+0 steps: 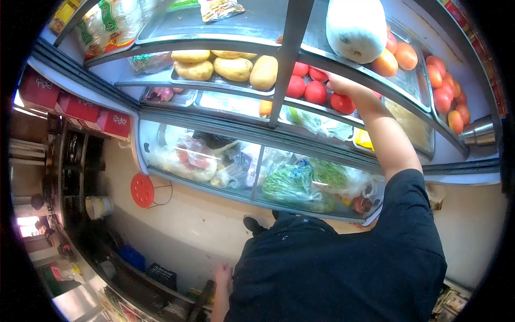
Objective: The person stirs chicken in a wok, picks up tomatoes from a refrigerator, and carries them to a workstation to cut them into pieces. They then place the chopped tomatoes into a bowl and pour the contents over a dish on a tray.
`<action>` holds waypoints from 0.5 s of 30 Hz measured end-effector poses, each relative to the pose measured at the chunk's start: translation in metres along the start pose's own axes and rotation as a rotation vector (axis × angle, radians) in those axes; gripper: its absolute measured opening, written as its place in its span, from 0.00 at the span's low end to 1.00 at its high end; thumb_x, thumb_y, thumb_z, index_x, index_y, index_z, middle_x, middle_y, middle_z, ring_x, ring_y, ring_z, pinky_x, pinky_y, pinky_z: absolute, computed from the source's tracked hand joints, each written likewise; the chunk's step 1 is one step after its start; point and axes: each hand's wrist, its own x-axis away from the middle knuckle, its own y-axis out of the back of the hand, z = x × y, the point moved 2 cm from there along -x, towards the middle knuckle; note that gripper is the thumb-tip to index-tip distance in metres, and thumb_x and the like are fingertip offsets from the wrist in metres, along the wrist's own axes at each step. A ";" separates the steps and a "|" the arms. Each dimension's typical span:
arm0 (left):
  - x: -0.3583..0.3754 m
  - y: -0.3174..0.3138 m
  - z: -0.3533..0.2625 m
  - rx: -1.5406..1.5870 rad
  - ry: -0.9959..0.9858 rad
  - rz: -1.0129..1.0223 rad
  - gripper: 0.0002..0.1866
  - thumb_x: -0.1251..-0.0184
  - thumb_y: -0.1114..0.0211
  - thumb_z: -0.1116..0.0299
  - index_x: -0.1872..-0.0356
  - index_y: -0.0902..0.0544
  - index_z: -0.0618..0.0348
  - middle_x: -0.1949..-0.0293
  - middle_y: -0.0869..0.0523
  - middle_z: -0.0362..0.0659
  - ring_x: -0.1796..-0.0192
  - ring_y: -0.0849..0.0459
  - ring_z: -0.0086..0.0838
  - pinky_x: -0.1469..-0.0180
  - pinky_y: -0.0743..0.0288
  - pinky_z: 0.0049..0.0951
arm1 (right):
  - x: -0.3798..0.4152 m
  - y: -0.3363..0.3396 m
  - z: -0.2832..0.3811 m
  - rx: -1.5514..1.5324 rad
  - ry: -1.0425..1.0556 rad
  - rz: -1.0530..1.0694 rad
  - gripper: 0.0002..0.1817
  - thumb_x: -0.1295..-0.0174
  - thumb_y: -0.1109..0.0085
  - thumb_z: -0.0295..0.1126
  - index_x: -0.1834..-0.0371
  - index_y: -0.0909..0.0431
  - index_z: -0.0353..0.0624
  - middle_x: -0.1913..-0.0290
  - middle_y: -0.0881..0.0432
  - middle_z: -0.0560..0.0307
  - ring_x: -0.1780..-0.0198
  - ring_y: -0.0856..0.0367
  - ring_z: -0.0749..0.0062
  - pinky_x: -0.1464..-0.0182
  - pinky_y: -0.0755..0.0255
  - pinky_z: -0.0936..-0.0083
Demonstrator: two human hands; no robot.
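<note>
My right hand point(337, 84) reaches under the shelf bar of a lit display fridge, onto a tray of red tomatoes. Its fingers close on a tomato point(318, 74) at the back of the group; the bar hides part of them. Nearer tomatoes point(315, 92) lie just below the hand, and another tomato point(342, 103) sits under the wrist. My left hand point(223, 273) hangs low beside my body, away from the fridge. Its fingers look loose and slightly apart, with nothing in them.
Potatoes point(233, 68) fill a tray left of the upright post point(292, 48). A pale winter melon point(357, 29) and orange-red tomatoes point(406, 56) sit on the shelf above. Bagged greens point(292, 182) lie in the lower compartment. A red stool point(142, 190) stands on the floor.
</note>
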 end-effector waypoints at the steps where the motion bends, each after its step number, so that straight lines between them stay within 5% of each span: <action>1: -0.002 -0.005 0.009 0.010 0.032 0.011 0.21 0.38 0.35 0.68 0.44 0.21 0.63 0.55 0.13 0.52 0.57 0.14 0.36 0.54 0.20 0.36 | -0.003 0.003 0.003 -0.025 0.005 0.015 0.29 0.44 0.35 0.33 0.36 0.28 0.48 0.46 0.20 0.43 0.44 0.23 0.49 0.40 0.31 0.64; 9: -0.006 0.005 0.001 -0.042 0.101 -0.033 0.21 0.36 0.36 0.65 0.44 0.19 0.62 0.54 0.13 0.51 0.57 0.13 0.35 0.53 0.20 0.33 | -0.015 0.015 0.017 -0.098 0.059 0.084 0.29 0.45 0.35 0.32 0.37 0.28 0.49 0.46 0.20 0.43 0.43 0.23 0.49 0.39 0.31 0.64; 15: -0.016 0.002 -0.002 -0.190 0.048 -0.040 0.22 0.36 0.36 0.62 0.42 0.19 0.58 0.50 0.14 0.52 0.47 0.15 0.36 0.46 0.23 0.35 | -0.010 0.020 0.018 -0.112 0.087 0.104 0.30 0.46 0.35 0.31 0.37 0.28 0.50 0.45 0.21 0.43 0.43 0.23 0.49 0.39 0.31 0.63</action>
